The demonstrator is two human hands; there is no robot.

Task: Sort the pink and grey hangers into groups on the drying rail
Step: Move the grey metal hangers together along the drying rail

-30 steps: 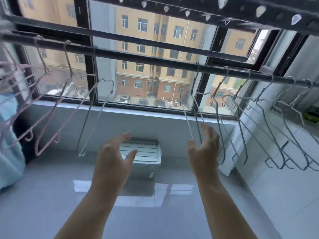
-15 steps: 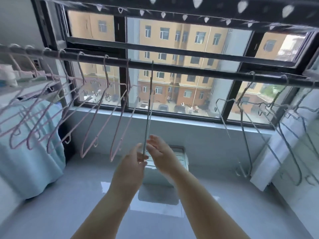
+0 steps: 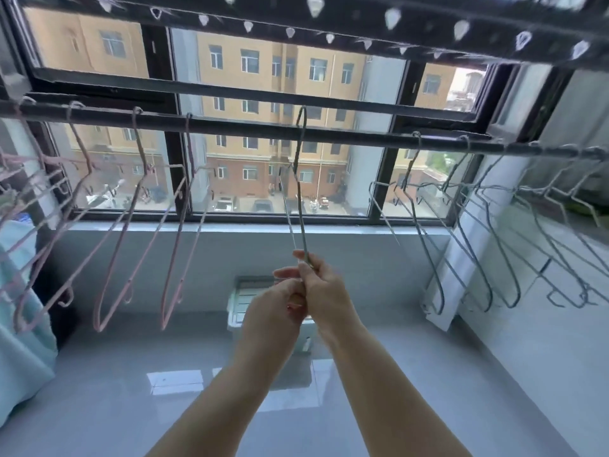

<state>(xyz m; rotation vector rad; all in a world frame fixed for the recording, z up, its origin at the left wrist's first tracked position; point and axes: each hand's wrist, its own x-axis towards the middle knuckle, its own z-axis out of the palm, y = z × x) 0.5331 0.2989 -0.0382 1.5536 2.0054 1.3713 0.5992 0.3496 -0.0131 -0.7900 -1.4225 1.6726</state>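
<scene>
A dark drying rail (image 3: 250, 128) runs across the window. Several pink hangers (image 3: 171, 245) hang on its left part. Several grey hangers (image 3: 461, 255) hang on its right part. One grey hanger (image 3: 298, 192) hangs alone in the middle, seen edge-on, its hook over the rail. My right hand (image 3: 324, 291) grips the lower end of that hanger. My left hand (image 3: 273, 311) is pressed against the right hand from the left, fingers curled at the same lower end; its hold is partly hidden.
A second dark bar with clip holes (image 3: 362, 31) runs overhead. Light blue cloth (image 3: 19, 324) hangs at the far left. A white plastic box (image 3: 244, 298) stands on the grey tiled ledge (image 3: 131, 390) below the window. A white wall (image 3: 543, 324) lies to the right.
The view has shifted a little to the right. Both hands, open and apart a second ago, have come together and closed on the bottom of the lone grey hanger.
</scene>
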